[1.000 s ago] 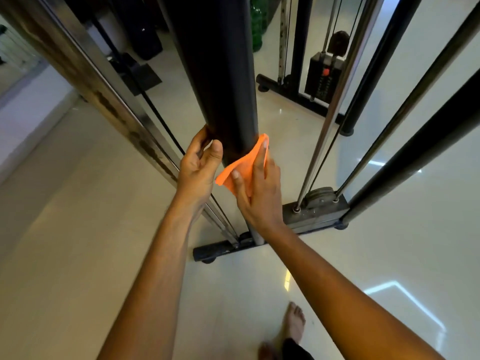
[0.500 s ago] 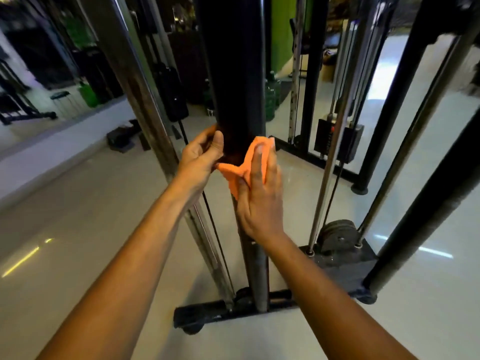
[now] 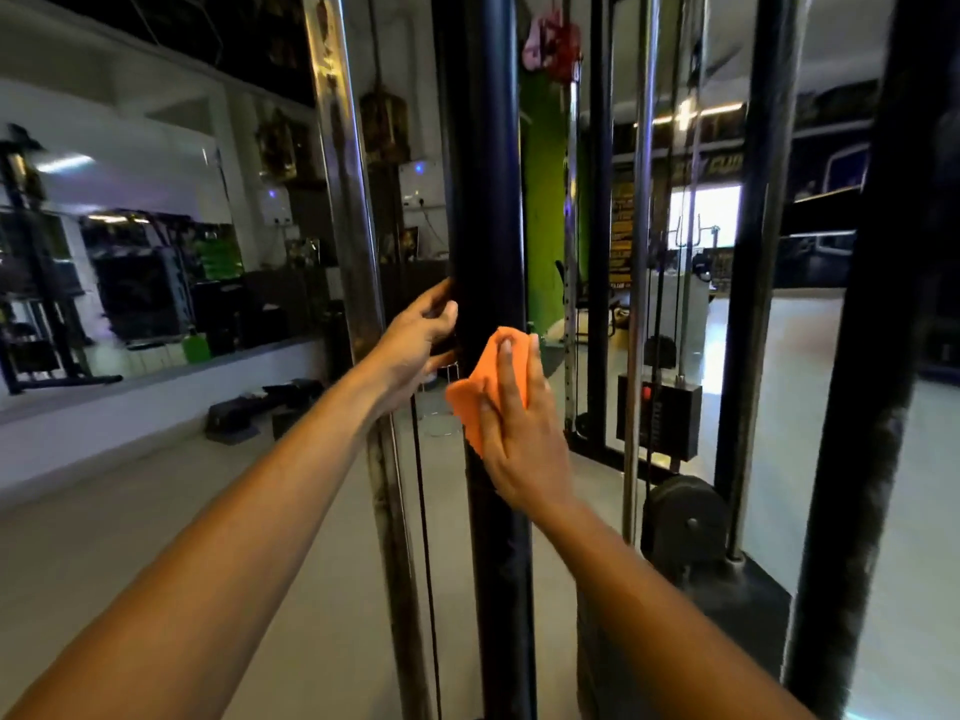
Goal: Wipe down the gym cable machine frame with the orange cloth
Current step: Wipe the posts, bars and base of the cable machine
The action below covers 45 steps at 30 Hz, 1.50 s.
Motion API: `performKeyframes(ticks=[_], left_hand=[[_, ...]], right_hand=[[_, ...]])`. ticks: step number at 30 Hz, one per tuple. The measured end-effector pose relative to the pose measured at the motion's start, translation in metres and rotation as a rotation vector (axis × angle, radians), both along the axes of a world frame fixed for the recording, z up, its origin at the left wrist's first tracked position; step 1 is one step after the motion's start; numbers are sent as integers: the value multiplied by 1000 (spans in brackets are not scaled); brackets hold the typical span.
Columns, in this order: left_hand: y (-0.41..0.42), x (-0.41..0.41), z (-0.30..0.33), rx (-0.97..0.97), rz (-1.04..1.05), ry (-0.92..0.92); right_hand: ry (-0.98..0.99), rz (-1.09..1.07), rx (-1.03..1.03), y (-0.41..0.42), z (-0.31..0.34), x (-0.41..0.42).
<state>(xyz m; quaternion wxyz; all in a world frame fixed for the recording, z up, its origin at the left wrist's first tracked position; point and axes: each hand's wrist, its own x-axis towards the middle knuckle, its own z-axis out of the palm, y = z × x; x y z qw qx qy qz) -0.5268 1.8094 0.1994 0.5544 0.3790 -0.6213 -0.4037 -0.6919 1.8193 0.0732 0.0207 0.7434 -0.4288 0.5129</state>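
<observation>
Since a second ago the view has swung from the floor and base up to the gym beyond; both hands have climbed the black post [image 3: 485,210] with it.

Right hand [image 3: 519,433]: flat, fingers spread, palm pressing the cloth [image 3: 480,387] against the front of the post. Grip is a press more than a pinch, the cloth trapped between palm and metal. It was low on the post before, near the base; now it sits about mid-height, bunched, with one corner hanging off to the left.

Left hand [image 3: 421,340]: curled loosely round the post's left edge, just above and beside the cloth. Fingers half closed on the post itself, nothing else in them. It has kept the same station relative to the cloth all the way up, so it reads as a steadying hand.

Beside the post on the left stands the chrome rail [image 3: 345,210], with a thin cable [image 3: 423,511] between them; neither is touched.

Judgement: an upward stroke is under way, lower stretch of this post likely covered. The upper post, the chrome rail and the right-hand uprights [image 3: 763,252] appear undone. Task is probably early to middle. Bunched cloth covers a narrow strip, so several passes may be needed.
</observation>
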Motion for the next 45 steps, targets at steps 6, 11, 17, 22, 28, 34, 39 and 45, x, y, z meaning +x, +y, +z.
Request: performKeyframes(ticks=[6, 11, 17, 22, 28, 34, 39, 45], left_hand=[[10, 7, -11, 34, -57, 65], [10, 8, -5, 76, -34, 69], [6, 11, -10, 68, -90, 74], [11, 9, -9, 27, -67, 12], [8, 8, -19, 6, -62, 40], [14, 7, -18, -1, -53, 13], [16, 6, -17, 20, -51, 19], [20, 3, -33, 33, -44, 2]], right_hand=[[53, -7, 26, 18, -13, 0], [38, -68, -39, 6, 56, 9], [82, -47, 39, 11, -14, 3], [6, -9, 28, 0, 34, 10], [38, -47, -35, -1, 24, 2], [22, -15, -16, -5, 24, -1], [-23, -28, -12, -6, 53, 2], [18, -18, 106, 7, -35, -6]])
